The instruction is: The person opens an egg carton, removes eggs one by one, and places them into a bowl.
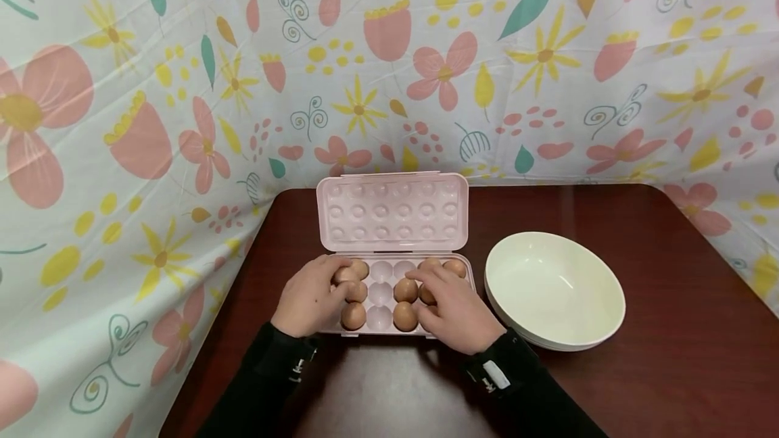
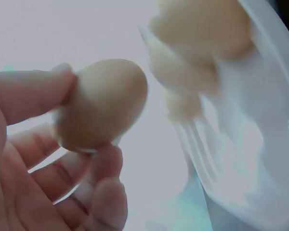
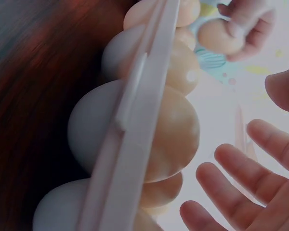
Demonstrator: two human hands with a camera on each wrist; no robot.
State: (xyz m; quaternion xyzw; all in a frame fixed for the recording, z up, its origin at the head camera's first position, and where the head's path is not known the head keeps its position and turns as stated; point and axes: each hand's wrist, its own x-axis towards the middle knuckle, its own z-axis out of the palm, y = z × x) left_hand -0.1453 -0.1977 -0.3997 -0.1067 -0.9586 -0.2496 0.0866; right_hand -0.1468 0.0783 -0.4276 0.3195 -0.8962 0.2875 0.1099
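Note:
A pink egg carton (image 1: 380,294) lies on the table, its dimpled lid (image 1: 392,243) raised at the back. Brown eggs (image 1: 404,316) sit in its cups on both sides of a bare middle column. My left hand (image 1: 310,296) is over the carton's left side and pinches a brown egg (image 2: 103,103) between thumb and fingers, lifted clear of the cups. Over the right-hand eggs hovers my right hand (image 1: 462,309). In the right wrist view its fingers (image 3: 245,168) are spread, with nothing between them and the thumb.
A large cream bowl (image 1: 560,289) stands right of the carton, close to my right wrist. The dark red-brown table (image 1: 681,357) extends around both. Floral cloth (image 1: 426,86) hangs behind the table and along its left side.

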